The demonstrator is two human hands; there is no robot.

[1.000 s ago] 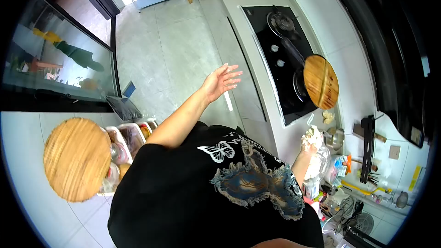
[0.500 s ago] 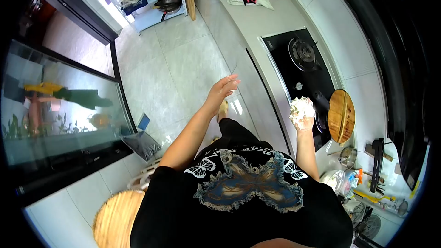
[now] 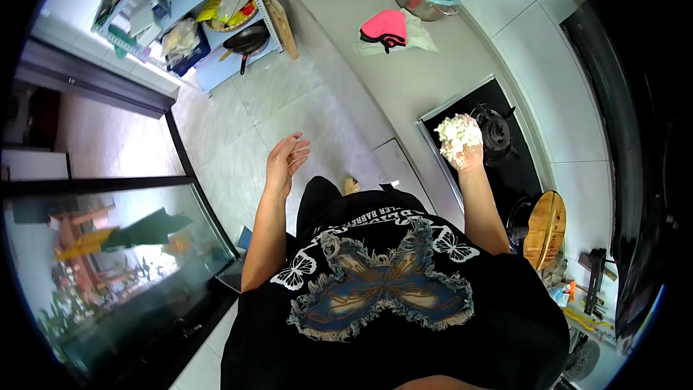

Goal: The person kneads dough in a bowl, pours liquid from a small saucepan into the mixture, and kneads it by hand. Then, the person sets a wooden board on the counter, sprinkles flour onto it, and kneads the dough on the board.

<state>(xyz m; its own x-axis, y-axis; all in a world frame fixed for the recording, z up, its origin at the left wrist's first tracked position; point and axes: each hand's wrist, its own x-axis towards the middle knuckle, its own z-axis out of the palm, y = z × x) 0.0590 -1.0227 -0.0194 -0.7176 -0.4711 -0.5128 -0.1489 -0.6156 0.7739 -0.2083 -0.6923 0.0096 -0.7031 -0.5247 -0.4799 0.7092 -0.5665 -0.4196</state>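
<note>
My right hand is over the gas stove, at its near left part. It holds a white, lumpy, crumbly mass that covers most of the palm and fingers. I cannot make out exactly what the mass is. My left hand hangs in the air above the floor, left of the counter, with its fingers loosely apart and nothing in them. To the right of my right forearm lies a round wooden lid on the stove.
Farther along the counter lie a pink and black cloth and a metal pot lined with a blue plastic bag, with white pieces inside. A shelf rack holding a frying pan stands at the far left. Glass doors stand on the left.
I have moved forward along the counter, so the pot, cloth and shelf appear nearer. The white mass stays in my right hand. My left hand has shifted left in view.
</note>
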